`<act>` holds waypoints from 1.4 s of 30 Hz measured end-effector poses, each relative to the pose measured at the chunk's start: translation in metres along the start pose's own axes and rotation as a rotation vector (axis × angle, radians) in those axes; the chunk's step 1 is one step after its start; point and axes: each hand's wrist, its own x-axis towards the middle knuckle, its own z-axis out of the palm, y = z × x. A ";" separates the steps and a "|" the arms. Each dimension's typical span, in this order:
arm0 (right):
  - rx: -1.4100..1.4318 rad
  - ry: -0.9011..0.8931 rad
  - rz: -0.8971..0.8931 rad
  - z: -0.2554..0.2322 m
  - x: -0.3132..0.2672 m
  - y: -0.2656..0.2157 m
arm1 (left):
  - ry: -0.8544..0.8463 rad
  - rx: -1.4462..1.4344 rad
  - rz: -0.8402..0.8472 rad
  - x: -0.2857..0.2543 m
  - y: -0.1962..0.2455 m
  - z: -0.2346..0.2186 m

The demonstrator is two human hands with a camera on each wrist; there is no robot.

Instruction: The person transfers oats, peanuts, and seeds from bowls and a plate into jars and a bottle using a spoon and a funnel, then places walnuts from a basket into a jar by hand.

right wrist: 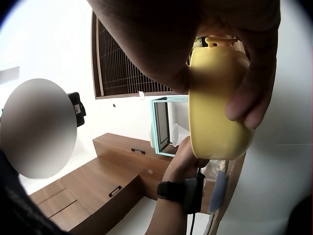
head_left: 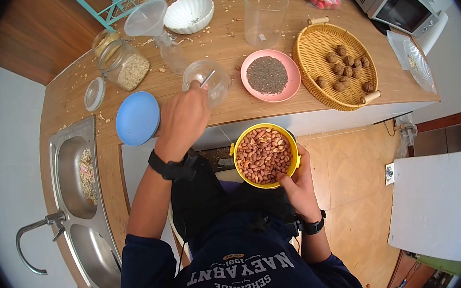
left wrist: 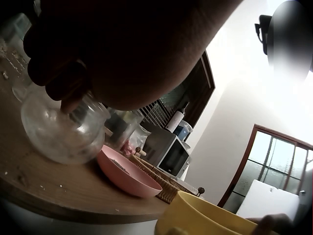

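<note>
Held a yellow bowl [right wrist: 210,112] of peanuts [head_left: 263,154] beyond the front edge of the surface [head_left: 241,107], right hand [head_left: 301,190] gripping with thumb over rim, likely for steadiness, and pinched a slim shiny handle [head_left: 208,78] in the left hand [head_left: 187,115] over the clear jar [head_left: 221,89].

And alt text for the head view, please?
A person's right hand holds a yellow container of peanuts; their left hand holds a metal utensil over a clear bowl. Beyond, a pink plate of dark seeds and a wicker basket of walnuts sit on the counter.
</note>
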 end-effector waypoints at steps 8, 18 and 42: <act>-0.076 0.049 -0.061 0.029 0.003 0.007 | 0.057 -0.092 -0.036 -0.024 -0.008 -0.013; -0.048 0.004 -0.050 0.051 0.009 0.011 | 0.492 -0.450 -0.021 -0.107 -0.007 -0.096; 0.043 0.062 -0.062 0.082 0.036 -0.028 | 0.116 -1.606 -0.348 -0.113 -0.026 0.017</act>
